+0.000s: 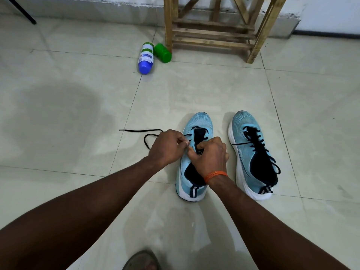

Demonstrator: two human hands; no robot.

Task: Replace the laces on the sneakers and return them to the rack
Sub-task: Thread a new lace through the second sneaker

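Two light-blue sneakers stand side by side on the tiled floor, toes pointing away from me. The left sneaker [196, 123] is only partly laced. Its black lace [140, 130] trails out to the left across the floor. My left hand [165, 148] pinches that lace at the sneaker's left eyelets. My right hand [211, 156], an orange band at the wrist, grips the sneaker's dark tongue area. The right sneaker [251, 152] carries a full black lacing with loose ends. The wooden rack [212, 30] stands beyond them at the wall.
A blue-capped bottle [146, 57] and a green bottle [163, 53] lie on the floor by the rack's left leg. A black pole [21, 10] slants at the far left. A sandalled foot [142, 261] shows at the bottom edge.
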